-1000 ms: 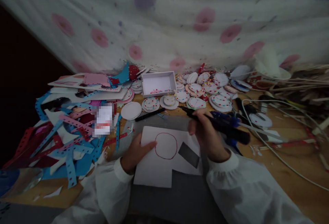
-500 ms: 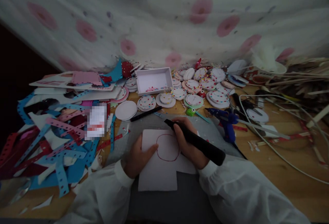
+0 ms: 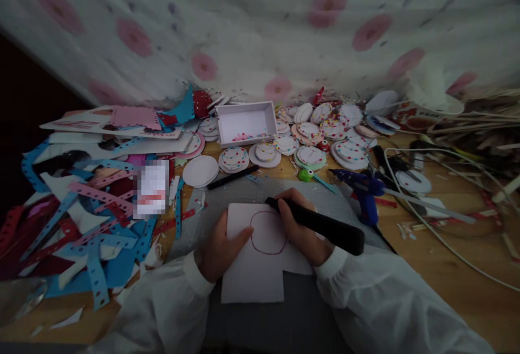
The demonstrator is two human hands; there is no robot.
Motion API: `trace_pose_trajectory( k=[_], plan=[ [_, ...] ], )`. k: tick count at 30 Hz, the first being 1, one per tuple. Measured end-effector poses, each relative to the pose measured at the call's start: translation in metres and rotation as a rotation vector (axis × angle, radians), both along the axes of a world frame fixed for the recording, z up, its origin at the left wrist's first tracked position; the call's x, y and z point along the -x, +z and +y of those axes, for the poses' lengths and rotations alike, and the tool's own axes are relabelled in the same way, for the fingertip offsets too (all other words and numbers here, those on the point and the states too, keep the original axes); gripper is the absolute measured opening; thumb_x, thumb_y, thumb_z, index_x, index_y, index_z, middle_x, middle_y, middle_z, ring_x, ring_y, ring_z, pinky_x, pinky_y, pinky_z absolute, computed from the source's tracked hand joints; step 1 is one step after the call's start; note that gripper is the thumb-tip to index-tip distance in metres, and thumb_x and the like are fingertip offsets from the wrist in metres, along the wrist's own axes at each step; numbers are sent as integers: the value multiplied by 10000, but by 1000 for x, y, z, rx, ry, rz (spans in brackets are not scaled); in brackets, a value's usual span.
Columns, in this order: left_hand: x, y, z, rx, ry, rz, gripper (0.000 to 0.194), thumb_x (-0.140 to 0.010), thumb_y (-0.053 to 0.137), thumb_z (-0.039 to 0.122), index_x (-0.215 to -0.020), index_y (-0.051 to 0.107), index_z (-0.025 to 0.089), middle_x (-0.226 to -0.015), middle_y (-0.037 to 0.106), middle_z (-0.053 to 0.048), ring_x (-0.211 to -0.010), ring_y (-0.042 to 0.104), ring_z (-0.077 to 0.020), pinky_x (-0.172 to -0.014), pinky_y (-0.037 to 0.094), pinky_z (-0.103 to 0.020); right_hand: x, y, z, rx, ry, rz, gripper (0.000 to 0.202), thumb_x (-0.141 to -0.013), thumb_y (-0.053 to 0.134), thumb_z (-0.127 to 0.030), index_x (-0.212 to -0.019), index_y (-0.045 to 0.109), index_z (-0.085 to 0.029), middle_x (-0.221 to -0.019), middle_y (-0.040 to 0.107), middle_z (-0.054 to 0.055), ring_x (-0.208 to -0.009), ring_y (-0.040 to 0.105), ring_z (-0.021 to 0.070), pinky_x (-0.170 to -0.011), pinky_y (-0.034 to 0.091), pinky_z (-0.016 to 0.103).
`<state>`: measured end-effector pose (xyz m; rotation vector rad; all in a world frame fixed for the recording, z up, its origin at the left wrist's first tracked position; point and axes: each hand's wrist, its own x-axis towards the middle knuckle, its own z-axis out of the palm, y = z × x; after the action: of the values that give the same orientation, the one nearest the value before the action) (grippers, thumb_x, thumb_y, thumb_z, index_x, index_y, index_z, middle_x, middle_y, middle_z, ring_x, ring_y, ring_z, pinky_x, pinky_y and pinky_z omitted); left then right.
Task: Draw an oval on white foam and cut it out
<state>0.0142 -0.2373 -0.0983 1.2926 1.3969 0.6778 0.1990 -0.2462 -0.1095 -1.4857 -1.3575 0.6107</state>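
Note:
A piece of white card (image 3: 252, 278) with a red-outlined circle on it is in front of me, tilted up a little. My left hand (image 3: 223, 243) grips its left edge, thumb on top near the circle and the other fingers hidden behind. My right hand (image 3: 303, 229) is closed round a black utility knife (image 3: 325, 224). The knife's dark tip points up and left, by the top edge of the card just above the circle. The lower part of my right hand is against the card's right side.
Scraps of coloured strips (image 3: 97, 240) heap on the left. Behind are a white box (image 3: 246, 121), beaded white discs (image 3: 233, 159) and a black stick-like tool (image 3: 233, 177). On the right lie a blue glue gun (image 3: 368, 197) and a white cable (image 3: 439, 235).
The knife's tip has shifted slightly right and down, and its handle lies a bit flatter. The card and both hands appear slightly further right in view.

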Motion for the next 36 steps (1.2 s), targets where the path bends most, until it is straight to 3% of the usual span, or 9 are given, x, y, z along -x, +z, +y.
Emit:
trace_pose_trajectory(
  k=[6,26,36],
  plan=[
    [0,0,2,-4,-18,-19,494,-686,675,427,-1082,560,156,-1025,697,-101,-913,673,-264,-802,542,-410,2,9,0,54,40,-27,126,-865,492,-246,-797,591,-209,-695,622,2,-625,594,172,-586,455,305],
    [4,-5,2,-54,-100,-79,447,-756,648,382,-1121,540,148,-1074,682,-106,-957,658,-245,-845,526,-400,-7,-4,0,32,143,22,84,-782,504,-173,-789,568,-226,-688,594,-24,-623,549,151,-574,419,271],
    [6,-4,3,-18,-110,-66,509,-749,654,468,-1116,534,136,-1075,670,-132,-946,651,-264,-829,520,-410,-6,-11,2,29,141,53,101,-755,486,-177,-769,573,-228,-675,599,-25,-621,550,151,-569,412,269]
  ],
)
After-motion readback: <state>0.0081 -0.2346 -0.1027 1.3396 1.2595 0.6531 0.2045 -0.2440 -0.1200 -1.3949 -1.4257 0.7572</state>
